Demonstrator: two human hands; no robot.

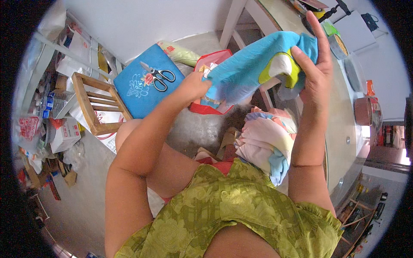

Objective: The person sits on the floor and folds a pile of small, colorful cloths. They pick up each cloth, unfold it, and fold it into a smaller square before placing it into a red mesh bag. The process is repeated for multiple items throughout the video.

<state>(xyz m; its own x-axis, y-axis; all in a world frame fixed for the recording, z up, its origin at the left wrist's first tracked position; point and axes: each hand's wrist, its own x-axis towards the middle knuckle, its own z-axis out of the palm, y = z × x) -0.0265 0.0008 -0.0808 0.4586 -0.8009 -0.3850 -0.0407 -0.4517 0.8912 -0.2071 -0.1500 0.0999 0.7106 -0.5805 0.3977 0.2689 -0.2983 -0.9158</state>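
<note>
A turquoise cloth (245,67) with a yellow-green and white printed patch is stretched between my two hands. My left hand (196,86) pinches its left end in closed fingers. At the other end my right hand (316,72) grips it beneath the thumb, the index finger pointing up. On my lap, below the right hand, rests a bundle of pale pink, white and blue cloth pieces (263,140). Under the stretched cloth stands a red-rimmed bag (214,111) with fabric inside, partly hidden. Black-handled scissors (158,76) lie on a blue embroidered seat cushion (129,101) beside my left arm.
The cushion's wooden chair (93,129) stands at my left. Along the right runs a table (338,129) bearing a round tin (338,46) and a pinkish container (363,111). Boxes (66,137) and plastic bags clutter the far left. A pale green bag (179,53) lies by the wall.
</note>
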